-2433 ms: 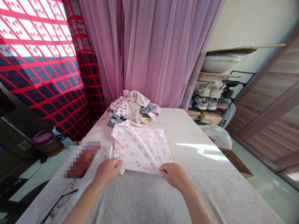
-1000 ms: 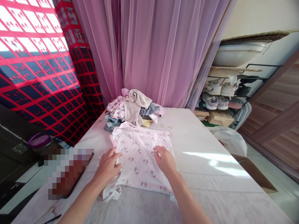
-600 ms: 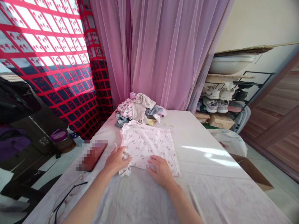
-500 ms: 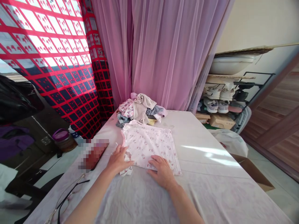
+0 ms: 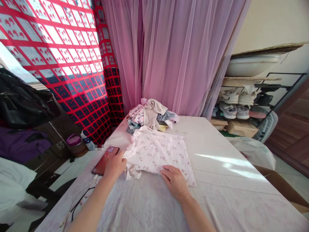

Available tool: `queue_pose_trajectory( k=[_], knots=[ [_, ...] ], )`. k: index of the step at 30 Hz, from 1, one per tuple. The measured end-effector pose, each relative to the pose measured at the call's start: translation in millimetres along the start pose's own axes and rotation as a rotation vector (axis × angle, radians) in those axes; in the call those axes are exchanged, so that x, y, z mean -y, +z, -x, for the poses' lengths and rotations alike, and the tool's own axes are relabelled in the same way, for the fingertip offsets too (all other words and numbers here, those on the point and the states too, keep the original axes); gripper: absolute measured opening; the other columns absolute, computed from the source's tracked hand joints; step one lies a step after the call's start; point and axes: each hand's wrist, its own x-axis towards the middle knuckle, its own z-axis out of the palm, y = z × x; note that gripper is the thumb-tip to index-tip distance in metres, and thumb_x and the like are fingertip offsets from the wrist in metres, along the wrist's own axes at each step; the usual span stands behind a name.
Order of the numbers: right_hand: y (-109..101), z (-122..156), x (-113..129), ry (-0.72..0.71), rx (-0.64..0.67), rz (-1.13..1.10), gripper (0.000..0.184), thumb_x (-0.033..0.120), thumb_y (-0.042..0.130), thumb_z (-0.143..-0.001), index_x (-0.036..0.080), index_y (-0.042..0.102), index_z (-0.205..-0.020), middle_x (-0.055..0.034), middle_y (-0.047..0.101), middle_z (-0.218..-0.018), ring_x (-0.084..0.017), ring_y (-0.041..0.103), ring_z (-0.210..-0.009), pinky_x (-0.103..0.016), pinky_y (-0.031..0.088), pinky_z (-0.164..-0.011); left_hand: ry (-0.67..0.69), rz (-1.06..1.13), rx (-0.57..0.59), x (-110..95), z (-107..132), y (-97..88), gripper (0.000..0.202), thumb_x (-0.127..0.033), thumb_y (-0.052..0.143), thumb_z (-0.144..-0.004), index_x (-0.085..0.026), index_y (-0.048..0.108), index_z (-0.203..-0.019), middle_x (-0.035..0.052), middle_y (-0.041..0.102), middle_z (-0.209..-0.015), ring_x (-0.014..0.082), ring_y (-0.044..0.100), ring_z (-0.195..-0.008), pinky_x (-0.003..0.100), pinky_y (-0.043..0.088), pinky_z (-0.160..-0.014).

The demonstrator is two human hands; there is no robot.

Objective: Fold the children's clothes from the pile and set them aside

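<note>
A pale pink printed baby garment [image 5: 156, 154] lies flat on the sheet-covered table [image 5: 231, 190], its left side and a sleeve bunched up. My left hand [image 5: 115, 166] rests against that bunched edge, right beside a red-cased phone [image 5: 105, 160]. Whether its fingers pinch the cloth is hidden. My right hand [image 5: 174, 182] lies flat on the garment's lower edge, holding nothing. Behind the garment sits a heap of crumpled clothes [image 5: 151, 115] in pink, grey and cream, nearly touching its far edge.
Eyeglasses [image 5: 78, 204] lie near the table's left edge. Beyond that edge stand a purple-lidded jar [image 5: 76, 145] and a black bag [image 5: 24, 103]. To the right are a white plastic bag [image 5: 253, 153], a cardboard box [image 5: 282, 183] and a shoe rack [image 5: 238, 106].
The garment's left side is now folded in and bunched. Both hands have moved down from its middle to its near edge. The view has turned left, and the heap has not changed.
</note>
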Motion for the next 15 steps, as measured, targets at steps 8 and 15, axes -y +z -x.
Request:
queue_pose_trajectory(
  k=[8,15],
  knots=[
    [-15.7,4.4,1.0,0.074,0.085,-0.001,0.041,0.015,0.057,-0.077,0.024,0.069,-0.116,-0.0078,0.064,-0.128,-0.024,0.057,-0.119,-0.04,0.04,-0.105,-0.1,0.09,0.052,11.5,-1.2,10.8,0.059,-0.031,0.043,-0.089,-0.018,0.037,-0.146,0.017,0.063,-0.131,0.0321,0.061,-0.119,0.04,0.047,-0.09],
    [-41.2,18.6,-22.0,0.18,0.133,0.056,0.036,0.012,0.05,-0.074,0.021,0.068,-0.104,-0.0082,0.062,-0.13,-0.023,0.054,-0.123,-0.039,0.037,-0.106,0.02,0.447,0.052,11.6,18.5,37.3,0.09,-0.04,0.062,-0.079,-0.023,0.017,-0.155,0.0112,0.057,-0.141,0.0293,0.056,-0.126,0.037,0.046,-0.1]
  ],
)
